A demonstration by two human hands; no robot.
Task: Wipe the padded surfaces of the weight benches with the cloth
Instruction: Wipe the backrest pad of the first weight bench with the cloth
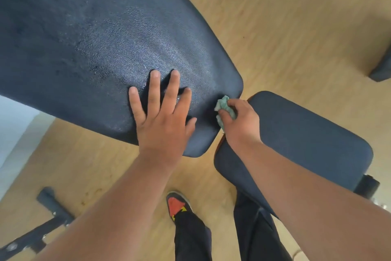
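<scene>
Four fingers (155,83) of the left hand (163,121) lie spread wide and flat on the big back pad (88,38), the thumb out to the side near the pad's lower edge; nothing is held in them. The fingers of the right hand (241,121) are curled tight around a bunched green cloth (225,108), pressing it against the rounded corner of the back pad, right at the narrow gap where that pad meets the smaller seat pad (304,136). Most of the cloth is hidden inside the fist; only crumpled folds show at the top and left of the knuckles, so its full shape cannot be made out.

The back pad is dark, grained and shiny near the left hand, with dull smudges farther up; its upper and left parts run out of view. The seat pad's near corner is covered by the right forearm, and its far end hides most of a dark frame part (368,184).

Below, on the wooden floor (296,28), stands one shoe (177,205) with a red and yellow top, under dark trousers (249,229); the other foot is hidden beneath the seat pad and arm. A black metal foot of the frame (50,203) shows at lower left, partly cut off. Two dark objects at the top and right edges are too cropped to identify.
</scene>
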